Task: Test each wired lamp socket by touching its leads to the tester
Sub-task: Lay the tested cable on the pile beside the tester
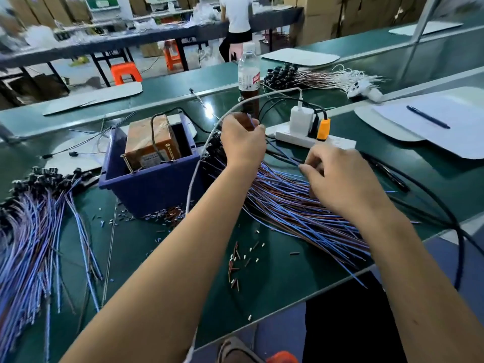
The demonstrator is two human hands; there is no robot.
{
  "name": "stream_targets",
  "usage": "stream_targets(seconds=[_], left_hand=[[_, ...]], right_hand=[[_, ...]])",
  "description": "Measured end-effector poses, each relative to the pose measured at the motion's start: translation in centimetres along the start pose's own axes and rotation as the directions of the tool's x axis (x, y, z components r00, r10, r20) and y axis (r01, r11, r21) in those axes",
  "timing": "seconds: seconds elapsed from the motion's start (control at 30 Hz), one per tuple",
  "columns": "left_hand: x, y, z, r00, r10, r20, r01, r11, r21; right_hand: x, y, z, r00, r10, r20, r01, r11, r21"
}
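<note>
A large bundle of wired lamp sockets (293,205) with blue and brown leads fans across the green table, its black socket heads by the blue bin. My left hand (242,141) grips one socket at the bundle's head end. My right hand (337,176) pinches that socket's blue lead a little to the right, above the bundle. The tester (150,141), a brown taped block with two upright brass screws, sits inside a blue plastic bin (154,184) left of my hands. A second pile of wired sockets (36,226) lies at the far left.
A white power strip (314,140) with a white charger and orange plug lies behind my hands. A drink bottle (248,77) stands beyond it. More sockets (301,76) lie at the back. Paper with a pen (428,117) sits right. Cut wire bits (241,260) litter the table. A black cable (442,213) loops right.
</note>
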State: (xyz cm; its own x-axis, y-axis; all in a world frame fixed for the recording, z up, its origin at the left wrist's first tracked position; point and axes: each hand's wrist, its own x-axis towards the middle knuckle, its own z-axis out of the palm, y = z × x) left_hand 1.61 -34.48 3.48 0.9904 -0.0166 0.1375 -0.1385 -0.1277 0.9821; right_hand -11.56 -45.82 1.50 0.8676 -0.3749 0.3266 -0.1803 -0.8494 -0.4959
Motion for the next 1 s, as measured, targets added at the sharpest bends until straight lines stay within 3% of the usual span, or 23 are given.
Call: stream_targets(seconds=[0.13, 0.33, 0.47, 0.6, 0.67, 0.73, 0.83, 0.93, 1.0], left_hand=[[-0.5, -1.4, -1.2, 0.98, 0.199, 0.023, -0.191, 0.893, 0.408], [-1.4, -3.0, -2.7, 0.949, 0.3, 0.092, -0.27, 0.632, 0.726], [-2.5, -3.1, -3.2, 0.927, 0.332, 0.174, -0.343, 0.567, 0.749], [-4.1, -1.9, -5.3, 0.902, 0.286, 0.324, -0.429, 0.678, 0.596], [-5.2, -1.3, -6.9, 0.885, 0.325, 0.333, -0.457, 0.745, 0.485], [-5.9, -0.9, -9.3, 0.861, 0.417, 0.291, -0.504, 0.772, 0.387], [-6.0, -1.7, -13.8, 0.799, 0.59, 0.117, -0.587, 0.722, 0.367], [-5.0, -4.0, -19.5, 0.754, 0.639, -0.153, -0.494, 0.704, 0.511], [-3.7, -5.9, -23.3, 0.732, 0.602, -0.319, -0.311, 0.712, 0.63]], right_hand=[[0.3, -0.4, 1.5, 0.999, 0.027, 0.042, -0.022, 0.994, -0.111], [0.0, -0.6, 3.7, 0.994, 0.074, 0.085, -0.062, 0.989, -0.137], [-0.4, -1.6, 4.0, 0.998, 0.062, 0.008, -0.061, 0.996, -0.064], [-0.6, -3.6, 4.4, 0.994, -0.01, -0.113, 0.017, 0.998, 0.058], [-0.8, -5.0, 4.5, 0.973, -0.049, -0.225, 0.08, 0.988, 0.13], [-1.1, -7.0, 4.9, 0.945, -0.096, -0.313, 0.158, 0.971, 0.18], [-2.0, -10.4, 6.0, 0.929, -0.176, -0.326, 0.257, 0.94, 0.224], [-3.6, -14.3, 8.1, 0.939, -0.3, -0.165, 0.335, 0.907, 0.255], [-5.1, -16.9, 9.8, 0.927, -0.374, 0.016, 0.361, 0.907, 0.217]])
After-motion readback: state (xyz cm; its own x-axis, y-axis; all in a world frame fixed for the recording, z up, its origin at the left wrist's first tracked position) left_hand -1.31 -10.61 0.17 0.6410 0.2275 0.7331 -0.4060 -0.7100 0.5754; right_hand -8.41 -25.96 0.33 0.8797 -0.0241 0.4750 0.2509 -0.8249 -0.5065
